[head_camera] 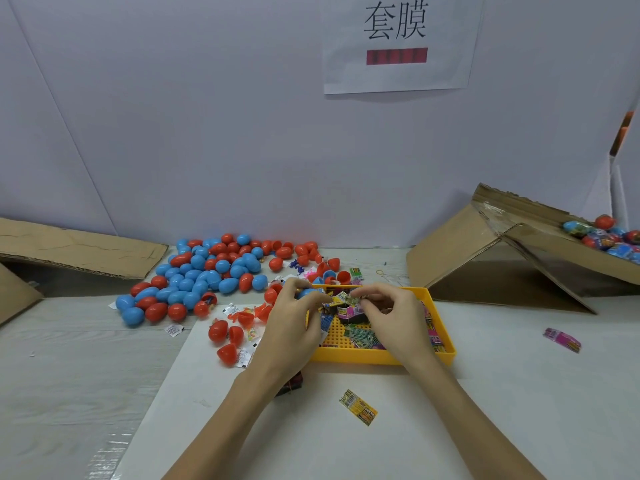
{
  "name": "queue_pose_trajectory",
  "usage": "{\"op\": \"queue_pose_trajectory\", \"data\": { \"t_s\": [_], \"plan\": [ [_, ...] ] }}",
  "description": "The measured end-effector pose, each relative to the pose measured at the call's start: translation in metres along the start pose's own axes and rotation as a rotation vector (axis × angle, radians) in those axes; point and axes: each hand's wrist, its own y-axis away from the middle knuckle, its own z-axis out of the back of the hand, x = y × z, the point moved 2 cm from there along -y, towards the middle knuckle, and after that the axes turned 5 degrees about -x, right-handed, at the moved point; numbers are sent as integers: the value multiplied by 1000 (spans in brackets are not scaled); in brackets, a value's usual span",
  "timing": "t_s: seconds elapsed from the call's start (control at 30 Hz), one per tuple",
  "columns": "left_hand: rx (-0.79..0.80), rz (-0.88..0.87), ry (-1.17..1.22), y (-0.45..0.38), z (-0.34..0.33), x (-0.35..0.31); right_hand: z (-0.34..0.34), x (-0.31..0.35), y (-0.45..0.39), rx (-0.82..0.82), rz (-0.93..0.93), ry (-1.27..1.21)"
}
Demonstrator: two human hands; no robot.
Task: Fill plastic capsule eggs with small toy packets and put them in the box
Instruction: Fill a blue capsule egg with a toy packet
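Yellow plastic catches the eye first: a tray [381,356] of toy packets sits under both hands. The left hand [294,323] curls round a blue egg [308,293], and the right hand [388,313] pinches a small packet [351,299] just beside it, fingers bent close. Loose red and blue eggs [207,271] lie heaped to the far left; the box [554,244] of finished eggs stands well apart at the far right. I'd guess a crumpled packet could jam the shell's closing, or slip and drop among the rest.
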Motion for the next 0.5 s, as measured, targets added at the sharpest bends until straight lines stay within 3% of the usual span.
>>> {"op": "queue_pose_trajectory", "data": {
  "t_s": [0.2, 0.5],
  "plan": [
    [-26, -5, 115, 0, 0, -3, -1, 5, 0, 218, 14, -150],
    [-28, 100, 226, -2, 1, 0, -2, 4, 0, 250, -18, -177]
  ]
}}
